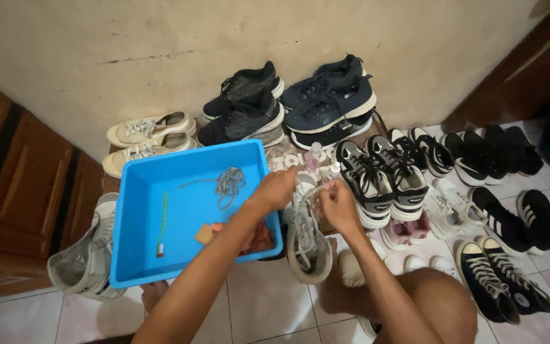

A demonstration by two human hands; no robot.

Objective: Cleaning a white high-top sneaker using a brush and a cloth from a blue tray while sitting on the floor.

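Observation:
My left hand (275, 189) and my right hand (337, 204) meet over the top of a grey sneaker (307, 245) that stands on the floor in front of me. Both hands pinch its pale lace near the upper eyelets. A blue plastic tub (136, 255) sits just left of the sneaker. Inside it lie a bundle of grey laces (230, 181), a green toothbrush (162, 224) and a small tan sponge (204, 234). My left forearm crosses the tub's near right corner.
Many shoes crowd the tiled floor: dark blue pairs (326, 99) against the wall, cream sneakers (151, 129) at the back left, black-and-white pairs (383, 178) on the right. A grey shoe (84, 258) lies left of the tub. Wooden doors (20, 191) stand left.

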